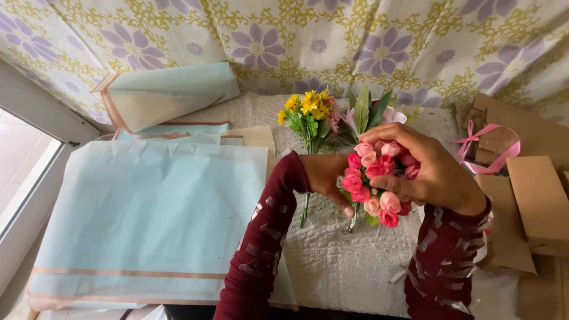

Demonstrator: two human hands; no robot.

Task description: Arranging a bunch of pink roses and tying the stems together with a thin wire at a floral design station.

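Both my hands are on a small bunch of pink and red artificial roses [372, 178] held above the white textured table cover [344, 266]. My left hand [325, 176] grips the bunch from the left and below. Over its top and right side curls my right hand [428, 172], fingers pressing the blooms. Just behind lie a sprig of yellow flowers [307, 112] with green stems and a spray of green leaves with pale blooms [367, 109]. Strips of clear tape stick to both dark red sleeves.
A large pale blue wrapping sheet [148, 219] with tan border lies on the left, a rolled sheet [160, 95] behind it. Brown cardboard boxes [539, 201] and a pink ribbon [486, 148] sit at right. A floral curtain hangs behind.
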